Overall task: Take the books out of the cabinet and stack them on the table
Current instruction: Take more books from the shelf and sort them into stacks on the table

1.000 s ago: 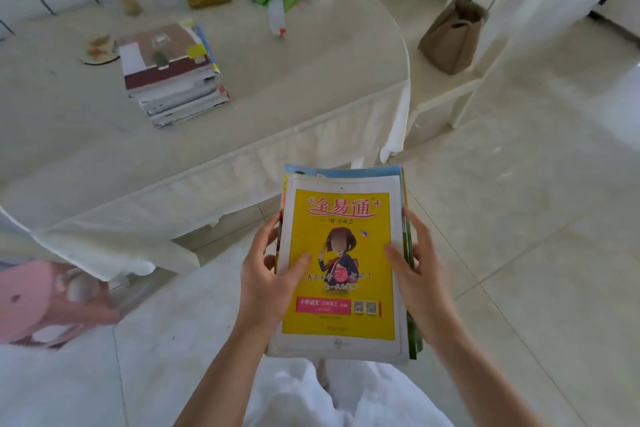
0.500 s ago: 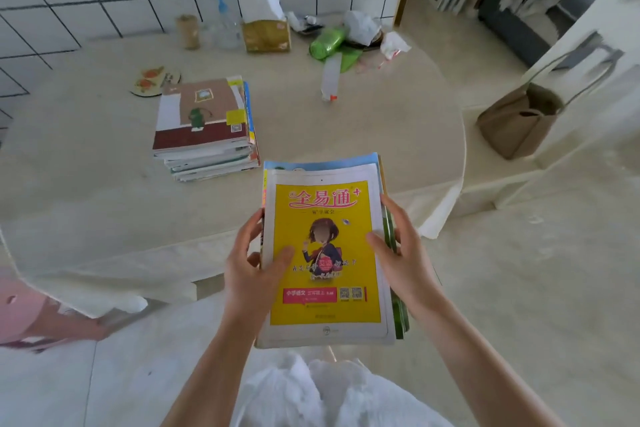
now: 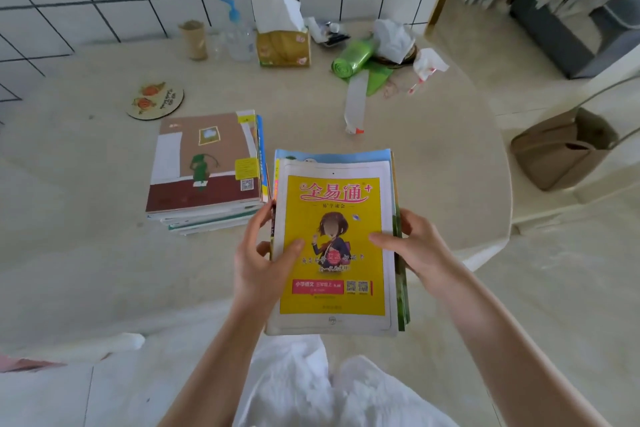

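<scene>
A stack of books [image 3: 204, 170] lay on the tabletop [image 3: 86, 253]. Just to its right, two hands held more books [image 3: 334, 243]. A tissue box [image 3: 283, 45] stood behind, near the wall.

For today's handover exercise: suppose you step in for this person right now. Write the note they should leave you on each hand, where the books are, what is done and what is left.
Left hand: grips the left edge of the held bundle of books, thumb on the yellow cover.
Right hand: grips the bundle's right edge, thumb on the cover.
The bundle is held over the table, just right of the stack already lying there.
Done: one stack is on the table; a further bundle has been brought to it.
Left: set this bundle down on the stack. The cabinet is out of view, so whether more books remain cannot be told.
</scene>
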`<state>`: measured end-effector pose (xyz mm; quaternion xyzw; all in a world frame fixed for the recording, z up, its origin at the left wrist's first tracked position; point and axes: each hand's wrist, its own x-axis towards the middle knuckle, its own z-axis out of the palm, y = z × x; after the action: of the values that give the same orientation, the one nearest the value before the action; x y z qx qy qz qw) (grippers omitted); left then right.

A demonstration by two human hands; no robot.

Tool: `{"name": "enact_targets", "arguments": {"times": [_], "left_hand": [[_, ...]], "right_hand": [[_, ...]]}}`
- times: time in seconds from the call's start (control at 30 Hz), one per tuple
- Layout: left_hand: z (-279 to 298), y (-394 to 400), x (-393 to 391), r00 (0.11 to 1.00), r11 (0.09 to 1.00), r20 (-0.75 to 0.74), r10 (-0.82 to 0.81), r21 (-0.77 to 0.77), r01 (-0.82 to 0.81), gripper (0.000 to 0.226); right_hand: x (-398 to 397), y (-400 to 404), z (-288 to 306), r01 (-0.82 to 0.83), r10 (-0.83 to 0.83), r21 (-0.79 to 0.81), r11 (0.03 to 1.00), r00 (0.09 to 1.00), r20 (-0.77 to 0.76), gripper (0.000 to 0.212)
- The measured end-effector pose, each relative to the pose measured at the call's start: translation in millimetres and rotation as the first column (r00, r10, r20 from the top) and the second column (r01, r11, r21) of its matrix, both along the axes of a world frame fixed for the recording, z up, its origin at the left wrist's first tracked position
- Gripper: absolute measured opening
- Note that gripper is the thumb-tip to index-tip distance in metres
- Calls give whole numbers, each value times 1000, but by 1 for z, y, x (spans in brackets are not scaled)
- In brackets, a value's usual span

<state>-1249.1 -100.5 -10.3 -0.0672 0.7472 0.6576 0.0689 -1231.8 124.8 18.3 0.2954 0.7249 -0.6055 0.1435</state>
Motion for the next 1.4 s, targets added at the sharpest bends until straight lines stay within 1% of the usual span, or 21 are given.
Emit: {"name": "enact_targets", "arguments": {"times": [0.13,0.23,0.3,0.4,0.5,0.53,0.57,0.63,0.67,0.73,0.83,0.9,1.0,1.07,1.13,1.17,1.23,1.27,1.3,1.33,1.4], "left_hand": [[-4,5,-44,996,998,74,-59,33,57,73],[-8,10,-69,980,988,147,-132,93,119,81],[-12,13,-85,969,979,154,-194,89,182,78],[-16,19,-102,955,964,137,-262,-13,266,67],[-18,27,-107,968,969,94,-234,-62,240,65],[-21,29,-107,973,968,75,-217,-109,224,62],[-21,31,-106,980,967,38,-197,-157,201,58],[-28,32,-104,986,946,-35,-162,-290,145,53],[-33,32,-102,989,934,-41,-144,-335,122,54],[-41,31,-95,995,932,-16,-101,-350,89,53],[-45,33,-87,999,942,-17,-49,-335,40,46],[-45,34,-86,999,943,-20,-45,-331,36,44],[-50,35,-86,1000,953,-9,-20,-302,16,45],[-56,32,-84,1000,957,14,-18,-288,21,41],[-65,27,-85,997,960,38,-64,-272,72,38],[-69,24,-87,995,956,45,-94,-275,103,38],[-77,21,-90,989,945,79,-122,-295,140,39],[-79,21,-91,986,945,108,-129,-288,155,39],[-79,21,-91,981,949,139,-133,-269,167,38],[-78,23,-91,975,948,171,-142,-261,183,37],[-77,27,-91,967,944,213,-137,-269,193,40]], "right_hand": [[-38,17,-7,-17,17,-51,999,1000,0,37],[-56,25,-8,-14,12,-47,999,999,-35,43],[-62,29,-9,-5,2,-40,999,996,-86,48],[-67,33,-10,-16,9,-38,999,986,-169,60],[-73,36,-23,1,-3,-12,1000,982,-187,75],[-75,35,-27,11,-13,-14,1000,983,-181,73],[-76,34,-28,15,-16,-4,1000,985,-173,66],[-79,31,-29,25,-23,11,1000,989,-148,44],[-81,28,-29,39,-36,22,999,990,-138,43],[-84,27,-31,51,-47,22,998,989,-142,47],[-86,37,-49,-36,47,91,995,992,-120,39],[-87,45,-58,-107,124,154,982,987,-106,42],[-88,57,-71,-209,229,182,961,968,-99,42],[-88,61,-78,-262,283,209,942,956,-78,45],[-87,60,-80,-289,312,230,929,948,-69,54],[-87,59,-77,-304,324,225,926,944,-57,61],[-91,60,-71,-336,345,132,933,937,-55,72],[-94,60,-71,-358,359,41,933,932,-36,65],[-97,57,-72,-415,415,2,910,910,14,51],[-96,57,-75,-426,428,-39,904,901,68,42],[-94,62,-83,-450,449,23,893,893,43,44]]}}
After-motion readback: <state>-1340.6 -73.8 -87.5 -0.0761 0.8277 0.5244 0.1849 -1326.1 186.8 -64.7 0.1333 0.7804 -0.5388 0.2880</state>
